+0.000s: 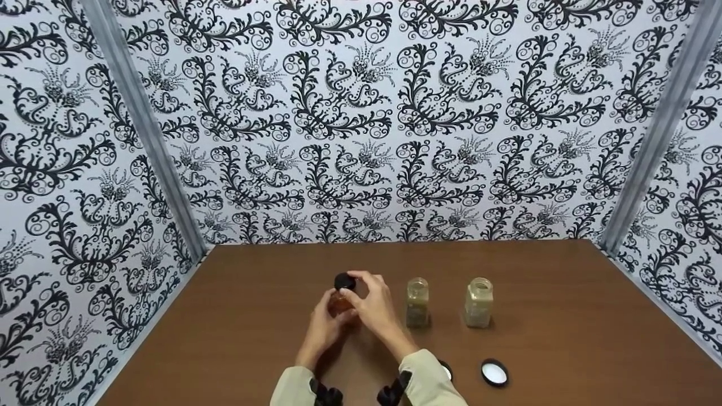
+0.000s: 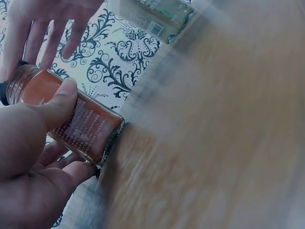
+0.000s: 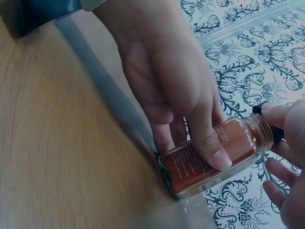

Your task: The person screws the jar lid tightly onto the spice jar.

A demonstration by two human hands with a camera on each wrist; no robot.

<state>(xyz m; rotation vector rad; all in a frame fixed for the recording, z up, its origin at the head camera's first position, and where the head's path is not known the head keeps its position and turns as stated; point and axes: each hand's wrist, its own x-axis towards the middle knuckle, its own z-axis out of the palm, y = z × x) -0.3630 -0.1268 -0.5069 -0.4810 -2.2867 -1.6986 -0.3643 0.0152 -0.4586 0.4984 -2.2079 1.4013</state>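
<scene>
A square glass spice jar [image 2: 81, 114] of orange-red powder stands on the brown table, with printed text on its side. My left hand [image 1: 323, 332] grips its body, thumb [image 3: 217, 152] across one face and fingers behind. At its mouth is a black cap [image 1: 344, 281], which my right hand [image 1: 375, 307] pinches between thumb and fingers. Threads on the glass neck [image 3: 259, 132] show below the cap. Whether the cap sits fully on the neck, I cannot tell. In the left wrist view the right hand's other fingers hang extended beside the neck.
Right of my hands stand two lidless glass jars, one with dark greenish contents [image 1: 417, 307] and one paler [image 1: 479, 307]. Nearer me lie a black lid [image 1: 495, 373] with white lining and another lid [image 1: 446, 370], partly behind my right sleeve. A patterned wall [image 1: 350, 169] rises behind the table.
</scene>
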